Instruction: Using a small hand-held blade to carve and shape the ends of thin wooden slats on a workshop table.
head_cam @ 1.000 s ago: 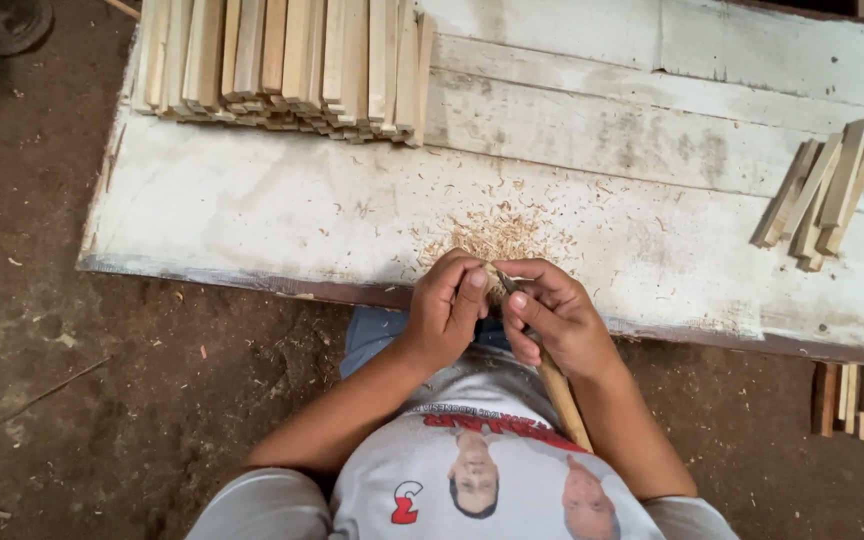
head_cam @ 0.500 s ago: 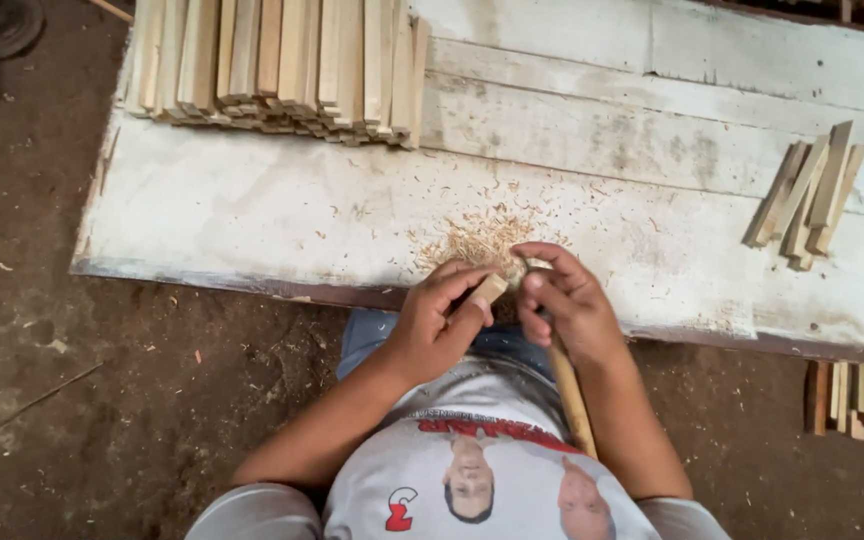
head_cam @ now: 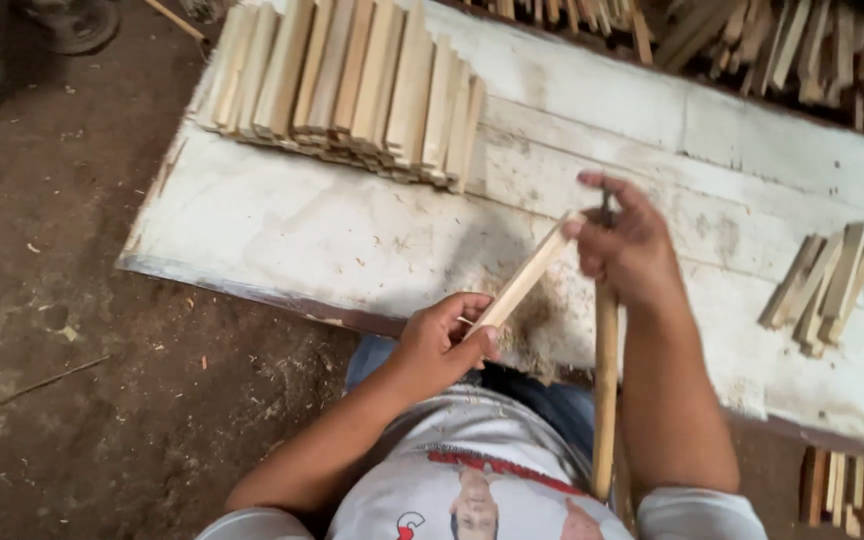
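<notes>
Head view, the only one: white-painted planks form a worn board [head_cam: 292,230] that runs slantwise across the frame, its near edge chipped and dark above a dirt floor [head_cam: 72,330]. Open room on the board lies in the middle stretch, between a tight row of pale wooden slats [head_cam: 342,85] stacked on edge at the far left and a small loose bundle of short sticks [head_cam: 820,290] at the right. More cut wood lies heaped beyond the far edge [head_cam: 782,50] (too blurred to sort). Fine shavings [head_cam: 527,325] dust the near edge just by the hands.

A thin pale wooden strip [head_cam: 524,277], straight and square-cut, slants up from lower left to upper right above that near edge. The left hand [head_cam: 442,345] is closed around its lower end, thumb pressed on top. The right hand [head_cam: 627,245] grips a tool with a long round wooden handle [head_cam: 605,390] that hangs down past the forearm; its fingers curl about the top, and the strip's upper end touches them. The tool's working end is hidden in the fist.
</notes>
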